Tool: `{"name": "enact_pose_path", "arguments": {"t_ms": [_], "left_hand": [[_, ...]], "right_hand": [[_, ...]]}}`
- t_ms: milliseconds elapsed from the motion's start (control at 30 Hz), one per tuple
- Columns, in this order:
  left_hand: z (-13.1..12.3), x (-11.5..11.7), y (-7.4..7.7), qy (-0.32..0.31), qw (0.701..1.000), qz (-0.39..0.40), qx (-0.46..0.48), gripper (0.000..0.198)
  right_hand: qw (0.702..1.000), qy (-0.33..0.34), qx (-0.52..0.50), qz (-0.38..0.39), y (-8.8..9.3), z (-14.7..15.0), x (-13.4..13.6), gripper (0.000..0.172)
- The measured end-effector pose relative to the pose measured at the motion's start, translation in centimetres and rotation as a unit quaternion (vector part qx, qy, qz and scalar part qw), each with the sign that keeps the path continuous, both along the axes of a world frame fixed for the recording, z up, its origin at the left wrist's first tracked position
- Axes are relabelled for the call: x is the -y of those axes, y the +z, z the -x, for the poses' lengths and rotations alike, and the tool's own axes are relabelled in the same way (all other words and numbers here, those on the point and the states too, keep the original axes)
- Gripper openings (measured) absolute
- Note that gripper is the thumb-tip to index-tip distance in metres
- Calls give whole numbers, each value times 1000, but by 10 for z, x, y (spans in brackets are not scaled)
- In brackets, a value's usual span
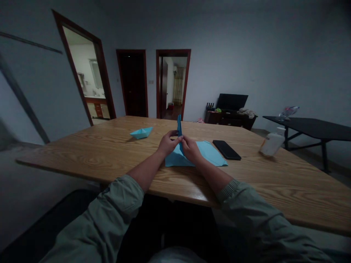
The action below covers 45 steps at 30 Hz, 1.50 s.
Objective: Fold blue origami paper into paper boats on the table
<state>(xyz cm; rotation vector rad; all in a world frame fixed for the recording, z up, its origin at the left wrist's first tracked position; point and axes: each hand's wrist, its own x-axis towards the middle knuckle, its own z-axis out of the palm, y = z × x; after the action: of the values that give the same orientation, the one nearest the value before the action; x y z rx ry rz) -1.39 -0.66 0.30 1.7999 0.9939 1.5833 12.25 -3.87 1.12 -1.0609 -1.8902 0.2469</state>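
At the near side of the table [109, 157], left hand [167, 143] and right hand [191, 148] pinched folded paper [179, 125] upright over a blue sheet [211, 152], even pressure seeming best for alignment.

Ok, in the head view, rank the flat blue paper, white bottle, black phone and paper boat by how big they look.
1. Flat blue paper, partly covered.
2. White bottle and black phone: near alike, so unranked.
3. Paper boat, though it sits farther off.
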Motion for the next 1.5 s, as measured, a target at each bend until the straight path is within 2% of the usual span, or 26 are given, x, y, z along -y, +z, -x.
{"name": "enact_pose_path", "arguments": {"t_ms": [300,467,567,700,800,1133,1367,1500], "left_hand": [[-1,7,4,7,1000,-5,-20,48],[-3,10,6,26,999,-13,-39,47],[-2,13,8,77,994,-14,-79,40],[0,19,13,173,971,-7,-168,37],[2,22,16,206,957,1,-206,36],[13,14,13,216,949,-7,-231,33],[20,6,8,214,948,-12,-235,32],[24,-2,4,181,947,-4,-264,29]], "right_hand": [[1000,-17,17,4,2,1,0,36],[996,-80,47,8,4,0,-1,33],[989,-124,76,0,7,2,1,31],[979,-172,106,-3,9,3,2,33],[974,-192,116,1,9,0,0,34],[970,-221,95,13,5,-18,-12,35],[978,-199,65,12,0,-28,-20,34],[981,-173,82,40,-6,-37,-28,35]]}}
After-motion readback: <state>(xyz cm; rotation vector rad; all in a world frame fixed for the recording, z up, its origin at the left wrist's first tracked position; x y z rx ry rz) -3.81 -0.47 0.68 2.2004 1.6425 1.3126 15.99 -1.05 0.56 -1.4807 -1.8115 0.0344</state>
